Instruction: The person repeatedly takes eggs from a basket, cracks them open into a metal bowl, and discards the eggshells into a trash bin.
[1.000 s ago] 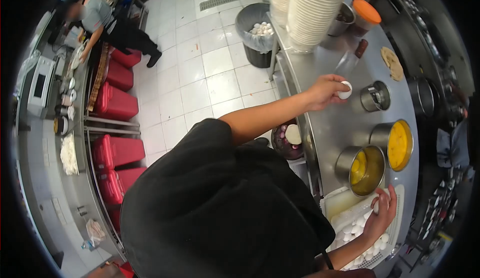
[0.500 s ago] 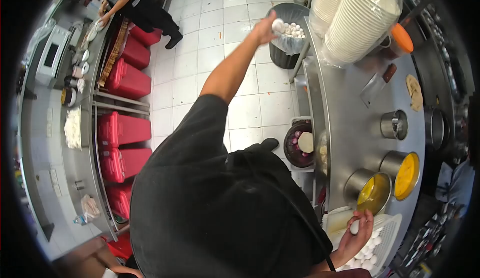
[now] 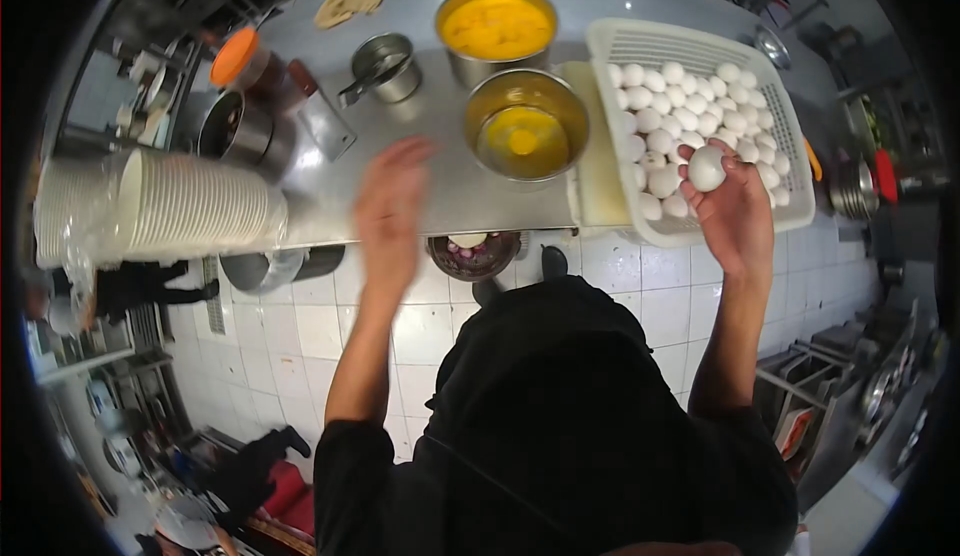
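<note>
My right hand (image 3: 740, 218) is closed around a white egg (image 3: 707, 169), above the near side of a white plastic basket (image 3: 715, 42) with many more eggs. My left hand (image 3: 392, 201) is blurred over the table's front edge, fingers stretched out, with nothing visible in it. Between the hands stands a steel pot (image 3: 478, 152) with a yolk and some egg liquid at its bottom. Behind it, a second pot (image 3: 455, 55) is filled high with yellow yolks. A pale cutting board (image 3: 600, 181) lies between the near pot and the basket.
On the steel table (image 3: 440, 191) are a small metal container (image 3: 398, 81), a cleaver (image 3: 325, 126), an orange-lidded jar (image 3: 237, 59), a cloth (image 3: 350, 3) and stacked white tubs (image 3: 190, 201). A bowl with onions (image 3: 470, 256) sits below the edge. Another person (image 3: 240, 476) stands behind.
My left hand has come back from above the lined bin with eggshells, where it held something white, to the table edge. The view has turned toward the table. My right hand still holds an egg.
</note>
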`<state>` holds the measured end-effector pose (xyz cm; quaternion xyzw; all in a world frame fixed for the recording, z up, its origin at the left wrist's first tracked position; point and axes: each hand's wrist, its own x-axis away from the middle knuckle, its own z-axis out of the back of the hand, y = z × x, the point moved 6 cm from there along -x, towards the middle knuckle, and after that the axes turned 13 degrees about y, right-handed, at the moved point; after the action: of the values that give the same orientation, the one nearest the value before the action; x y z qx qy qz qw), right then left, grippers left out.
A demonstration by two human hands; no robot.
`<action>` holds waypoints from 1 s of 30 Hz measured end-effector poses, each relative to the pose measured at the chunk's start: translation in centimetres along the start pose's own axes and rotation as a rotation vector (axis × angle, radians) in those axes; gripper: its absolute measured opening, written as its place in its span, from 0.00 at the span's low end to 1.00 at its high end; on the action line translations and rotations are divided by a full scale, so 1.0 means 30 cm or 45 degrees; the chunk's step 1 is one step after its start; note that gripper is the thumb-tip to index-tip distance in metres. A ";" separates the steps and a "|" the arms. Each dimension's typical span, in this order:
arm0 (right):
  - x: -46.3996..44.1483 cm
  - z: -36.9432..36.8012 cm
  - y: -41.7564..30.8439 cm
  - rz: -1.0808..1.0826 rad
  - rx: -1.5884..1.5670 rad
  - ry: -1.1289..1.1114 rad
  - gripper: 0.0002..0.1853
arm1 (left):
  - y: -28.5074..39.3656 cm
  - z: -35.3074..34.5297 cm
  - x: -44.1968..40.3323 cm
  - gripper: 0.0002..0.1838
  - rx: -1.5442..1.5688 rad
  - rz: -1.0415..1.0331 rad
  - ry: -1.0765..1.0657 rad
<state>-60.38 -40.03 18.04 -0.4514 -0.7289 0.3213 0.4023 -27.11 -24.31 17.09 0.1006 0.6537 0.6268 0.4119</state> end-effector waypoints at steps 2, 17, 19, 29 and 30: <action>0.038 0.117 -0.084 0.188 0.061 0.204 0.19 | 0.147 -0.323 0.013 0.13 -0.097 -0.230 -0.361; 0.057 0.554 -0.207 0.377 0.246 0.523 0.28 | -0.184 -1.359 -0.022 0.18 -0.993 -0.951 -1.287; 0.014 0.572 -0.202 0.354 0.187 0.517 0.27 | -0.190 -1.362 -0.018 0.18 -0.958 -0.948 -1.244; -0.166 0.250 -0.141 0.622 0.455 0.256 0.25 | 0.021 -1.009 -0.167 0.19 -0.075 -0.071 -0.426; -0.184 0.194 -0.134 0.716 0.592 0.239 0.25 | 0.011 -0.947 -0.177 0.17 0.293 0.306 -0.326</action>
<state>-65.59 -47.26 17.01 -0.5578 -0.4441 0.5333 0.4552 -42.71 -48.62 16.04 0.3032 0.6465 0.5748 0.3997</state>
